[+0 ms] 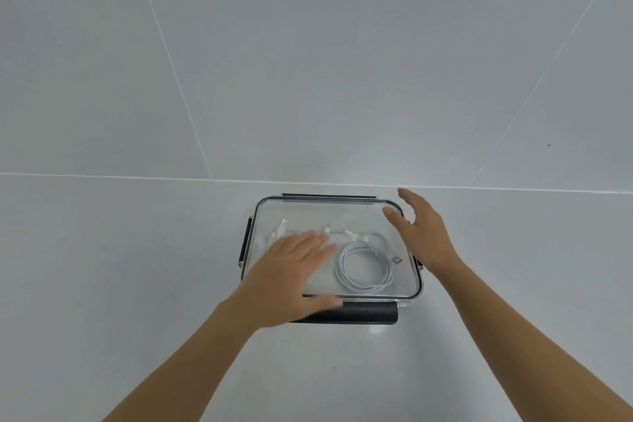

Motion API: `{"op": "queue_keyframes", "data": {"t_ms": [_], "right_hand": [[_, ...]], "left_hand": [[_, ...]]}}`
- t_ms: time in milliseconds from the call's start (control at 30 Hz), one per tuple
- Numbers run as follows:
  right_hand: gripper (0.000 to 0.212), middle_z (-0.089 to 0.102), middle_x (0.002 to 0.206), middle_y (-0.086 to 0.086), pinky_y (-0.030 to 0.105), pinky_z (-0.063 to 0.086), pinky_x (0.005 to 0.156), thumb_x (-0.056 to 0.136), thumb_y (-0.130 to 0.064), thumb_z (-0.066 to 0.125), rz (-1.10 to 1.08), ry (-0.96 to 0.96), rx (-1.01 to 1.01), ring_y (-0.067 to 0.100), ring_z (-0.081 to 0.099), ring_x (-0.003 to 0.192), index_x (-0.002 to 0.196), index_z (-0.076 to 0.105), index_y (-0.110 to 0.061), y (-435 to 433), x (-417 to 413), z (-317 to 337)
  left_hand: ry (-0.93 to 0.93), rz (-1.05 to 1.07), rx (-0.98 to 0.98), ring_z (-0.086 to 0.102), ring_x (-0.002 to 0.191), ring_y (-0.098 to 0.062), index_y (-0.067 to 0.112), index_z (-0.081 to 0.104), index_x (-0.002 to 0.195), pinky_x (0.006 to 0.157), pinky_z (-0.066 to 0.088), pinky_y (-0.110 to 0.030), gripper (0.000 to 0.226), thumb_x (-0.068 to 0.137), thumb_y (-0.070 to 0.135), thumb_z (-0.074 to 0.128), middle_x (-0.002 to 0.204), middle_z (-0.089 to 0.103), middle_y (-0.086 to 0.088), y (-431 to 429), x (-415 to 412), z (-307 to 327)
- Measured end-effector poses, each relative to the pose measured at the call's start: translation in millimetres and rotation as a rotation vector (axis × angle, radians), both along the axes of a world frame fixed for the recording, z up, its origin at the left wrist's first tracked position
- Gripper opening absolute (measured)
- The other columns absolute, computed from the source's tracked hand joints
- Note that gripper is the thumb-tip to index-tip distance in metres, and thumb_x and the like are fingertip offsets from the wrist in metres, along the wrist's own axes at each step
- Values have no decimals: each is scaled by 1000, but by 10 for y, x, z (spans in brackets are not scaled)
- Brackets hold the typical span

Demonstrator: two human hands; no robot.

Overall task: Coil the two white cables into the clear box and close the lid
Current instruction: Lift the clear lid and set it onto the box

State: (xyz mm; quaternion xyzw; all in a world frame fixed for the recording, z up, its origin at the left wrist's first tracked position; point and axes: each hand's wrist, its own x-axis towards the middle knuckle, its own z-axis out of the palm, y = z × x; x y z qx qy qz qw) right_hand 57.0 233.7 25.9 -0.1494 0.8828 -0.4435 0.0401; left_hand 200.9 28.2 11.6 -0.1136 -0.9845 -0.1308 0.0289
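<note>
Both white cables (365, 267) lie coiled inside the clear box (420, 279), its lid (325, 212) in place, as the left hand (291, 271) rests flat and the right hand (421, 233) hovers spread; the latches (370, 312) seemingly remain.

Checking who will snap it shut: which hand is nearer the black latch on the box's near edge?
Left. The left hand lies over the lid, its thumb at the left end of the black latch; the right hand is at the lid's far right corner.
</note>
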Motion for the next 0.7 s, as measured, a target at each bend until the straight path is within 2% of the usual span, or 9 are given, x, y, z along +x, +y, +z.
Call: {"op": "queue_keyframes", "data": {"t_ms": [100, 167, 267, 433, 500, 600, 700], "right_hand": [[51, 46, 142, 5, 34, 28, 111, 91, -33, 55, 123, 128, 104, 19, 40, 132, 136, 43, -11, -189, -79, 31], [51, 46, 142, 7, 39, 28, 111, 92, -33, 54, 190, 202, 184, 21, 40, 131, 135, 44, -9, -337, -133, 12], [53, 45, 143, 6, 36, 25, 111, 93, -39, 49, 299, 252, 323, 20, 39, 133, 137, 41, -11, -540, -237, -32], [57, 48, 141, 1, 39, 22, 107, 92, -56, 36, 423, 128, 551, 19, 42, 128, 135, 42, -18, -759, -410, -92], [56, 53, 135, -1, 40, 24, 103, 91, -58, 35, 417, 137, 580, 20, 46, 123, 130, 47, -20, -794, -445, -115], [52, 61, 116, -2, 38, 26, 95, 91, -59, 34, 390, 163, 586, 20, 53, 109, 119, 52, -19, -820, -442, -159], [49, 59, 92, -5, 37, 25, 88, 90, -60, 34, 373, 145, 586, 19, 55, 93, 106, 54, -19, -847, -460, -158]], "left_hand": [[-45, -124, -87, -8, 144, -8, 40, 9, 146, 115, -12, -32, 87, 72, 83, 28, 157, 0, 10, -26, -26, -73], [-38, -140, -128, -9, 144, -11, 40, 9, 146, 115, -13, -34, 87, 73, 82, 31, 158, 1, 7, -50, -31, -101], [-11, -131, -156, -8, 145, -13, 39, 10, 147, 116, -10, -36, 82, 78, 76, 35, 159, 4, 3, -38, -33, -124], [-21, -124, -137, 0, 146, -16, 37, 14, 146, 115, -8, -37, 80, 79, 72, 40, 158, 9, 1, -18, -44, -77], [7, -126, -142, 8, 145, -18, 36, 20, 146, 116, -1, -41, 79, 78, 71, 42, 157, 17, -1, -16, -42, -73], [94, -140, -207, 30, 139, -21, 31, 34, 142, 112, 23, -46, 75, 78, 68, 45, 150, 35, -3, 2, -26, -71], [132, -142, -249, 34, 138, -22, 29, 37, 142, 110, 30, -45, 73, 79, 65, 47, 149, 38, -4, 14, -21, -78]]}}
